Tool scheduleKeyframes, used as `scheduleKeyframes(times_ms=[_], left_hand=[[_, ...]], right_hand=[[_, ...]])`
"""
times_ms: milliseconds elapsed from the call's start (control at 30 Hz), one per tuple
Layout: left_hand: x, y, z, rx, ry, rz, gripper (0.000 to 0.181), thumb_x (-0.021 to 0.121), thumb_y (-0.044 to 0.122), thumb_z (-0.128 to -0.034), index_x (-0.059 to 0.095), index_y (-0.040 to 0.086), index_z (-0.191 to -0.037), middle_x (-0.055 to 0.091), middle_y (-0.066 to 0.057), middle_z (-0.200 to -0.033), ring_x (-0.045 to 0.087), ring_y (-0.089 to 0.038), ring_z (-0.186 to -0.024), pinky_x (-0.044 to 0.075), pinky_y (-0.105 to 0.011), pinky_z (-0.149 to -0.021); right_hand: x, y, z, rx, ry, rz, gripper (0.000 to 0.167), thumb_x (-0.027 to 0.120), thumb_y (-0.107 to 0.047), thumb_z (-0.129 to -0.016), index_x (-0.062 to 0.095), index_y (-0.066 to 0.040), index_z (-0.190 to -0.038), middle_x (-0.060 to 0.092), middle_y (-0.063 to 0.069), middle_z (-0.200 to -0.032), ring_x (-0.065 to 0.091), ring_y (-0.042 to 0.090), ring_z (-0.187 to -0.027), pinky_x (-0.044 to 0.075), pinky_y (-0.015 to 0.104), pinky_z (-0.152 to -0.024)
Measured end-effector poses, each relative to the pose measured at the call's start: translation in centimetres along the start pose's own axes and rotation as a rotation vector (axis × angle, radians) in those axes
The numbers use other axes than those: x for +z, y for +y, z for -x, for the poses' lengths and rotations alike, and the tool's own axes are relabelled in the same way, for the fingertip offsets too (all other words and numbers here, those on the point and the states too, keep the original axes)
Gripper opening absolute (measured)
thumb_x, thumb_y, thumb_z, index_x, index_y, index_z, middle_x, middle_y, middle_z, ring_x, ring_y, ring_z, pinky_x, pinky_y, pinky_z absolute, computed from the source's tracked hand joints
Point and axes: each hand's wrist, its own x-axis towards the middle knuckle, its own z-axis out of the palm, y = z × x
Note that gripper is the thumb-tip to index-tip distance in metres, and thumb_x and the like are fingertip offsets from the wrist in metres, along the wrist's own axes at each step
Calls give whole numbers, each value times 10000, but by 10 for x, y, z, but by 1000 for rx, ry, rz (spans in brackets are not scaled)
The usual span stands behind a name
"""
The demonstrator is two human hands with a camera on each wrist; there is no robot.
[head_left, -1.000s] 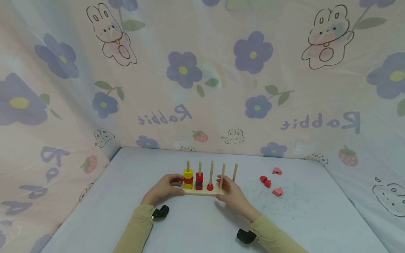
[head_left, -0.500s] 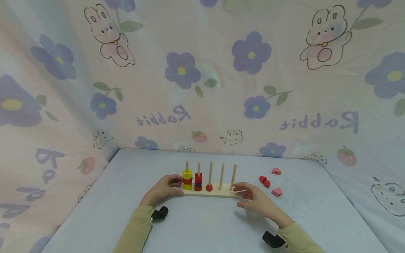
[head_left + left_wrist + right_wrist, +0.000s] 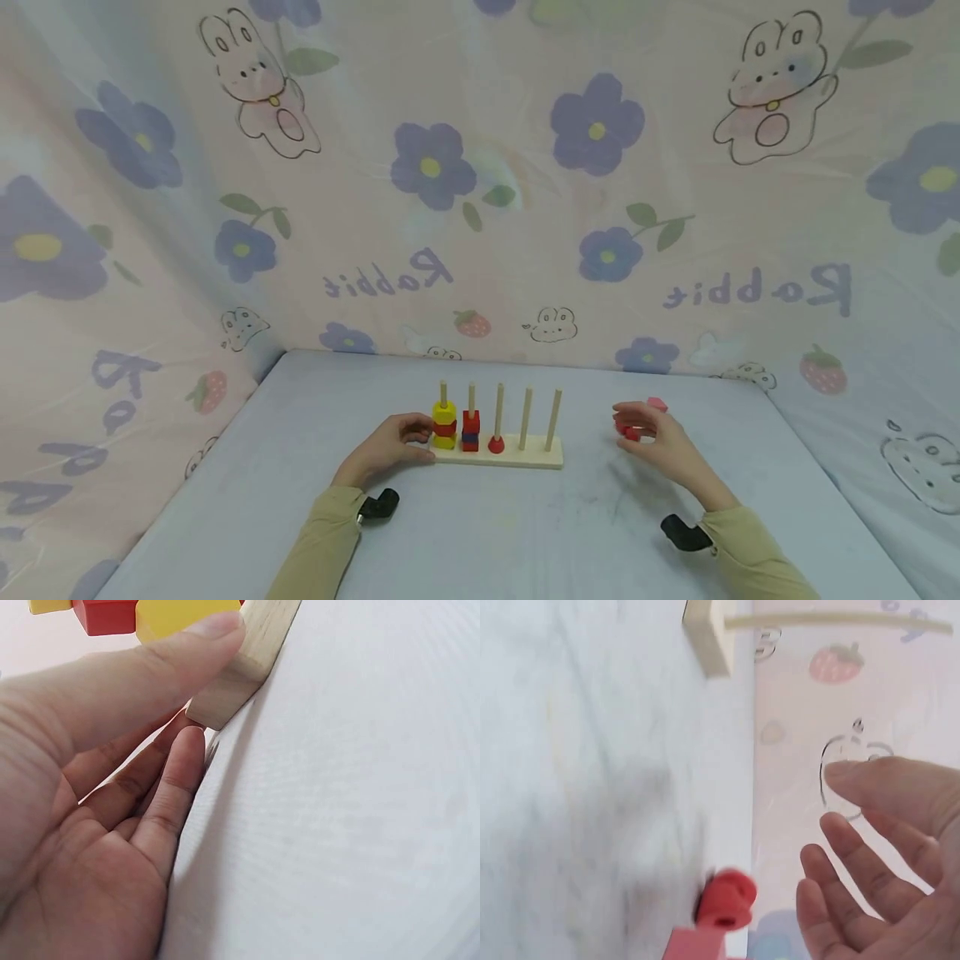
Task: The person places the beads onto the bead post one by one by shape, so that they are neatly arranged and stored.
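Note:
A pale wooden peg board (image 3: 517,458) with several upright pegs stands mid-table. My left hand (image 3: 384,450) pinches its left end, thumb (image 3: 191,664) on the front edge and fingers behind. Yellow and red beads (image 3: 444,417) are stacked on the leftmost peg. Red and blue beads (image 3: 470,425) fill part of the second, and a small red bead (image 3: 496,445) sits low on the third. Nothing is on the two right pegs. My right hand (image 3: 671,454), fingers apart and holding nothing, hovers by small red beads (image 3: 726,901), partly covering them in the head view.
Behind my right hand lies a pink block (image 3: 657,403); a pink block (image 3: 694,945) also shows in the right wrist view. The white table (image 3: 487,533) ends at a curtain (image 3: 510,217) printed with flowers and rabbits. Black wrist mounts hang from both sleeves.
My right hand has left the peg board and moved right to the loose beads, now covering one pink block. My left hand stays at the board's left end.

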Motion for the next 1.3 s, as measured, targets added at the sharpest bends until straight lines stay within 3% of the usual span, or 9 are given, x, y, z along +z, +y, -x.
scheduleKeyframes(times_ms=[200,567,800,1033,1300], left_hand=[[1,0,1,-9,3,-10,537,834,147,-739,593,43,-1208,602,-56,-1147,570,-205,-995,479,-302,-904],[1,-1,0,6,9,-7,528,815,71,-749,574,-5,-1214,597,-66,-1121,565,-225,-989,480,-349,-905],[2,31,15,14,-10,13,477,790,32,-768,573,-43,-1187,593,-101,-1100,553,-282,-989,476,-383,-909],[2,2,1,-15,16,8,522,810,69,-754,575,6,-1216,590,-70,-1132,553,-239,-993,481,-334,-904],[1,0,1,-24,13,-1,541,833,151,-740,588,41,-1209,597,-53,-1140,562,-210,-987,484,-283,-891]], right_hand=[[-10,16,1,-9,32,107,456,740,6,-806,555,35,-1222,620,200,-1140,574,407,-1054,472,538,-860],[-17,36,-3,125,-21,165,393,725,-24,-821,578,24,-1183,627,179,-1117,560,382,-1058,457,535,-889],[-14,41,-6,151,-46,160,340,759,-36,-791,616,19,-1094,634,131,-1031,599,328,-955,520,428,-793],[-9,44,-8,187,-59,159,346,766,11,-760,614,16,-1071,632,135,-989,603,314,-901,536,386,-719],[-2,47,-8,152,-16,174,291,732,66,-745,619,26,-1011,626,131,-924,603,289,-824,535,354,-660]])
